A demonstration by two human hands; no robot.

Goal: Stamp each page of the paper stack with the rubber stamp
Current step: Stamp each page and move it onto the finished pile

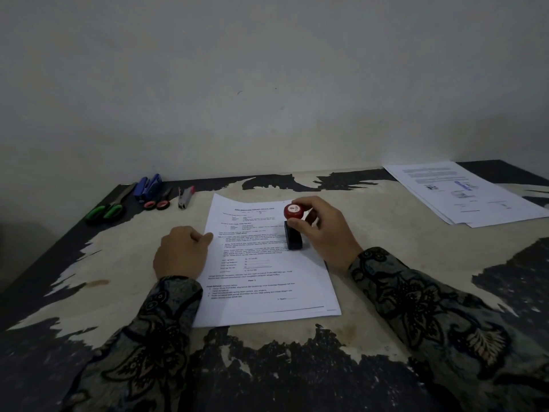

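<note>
Right hand (322, 230) grips rubber stamp (293, 226) upright on paper stack (267, 281); left hand (181, 252), fingers loosely curled and holding nothing, rests on stack's left edge.

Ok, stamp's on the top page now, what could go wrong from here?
The left hand only rests at the paper stack's left edge, so the top sheet might shift or lift with the rubber stamp. The right hand grips just the red knob, so a tilt could print unevenly.
</note>
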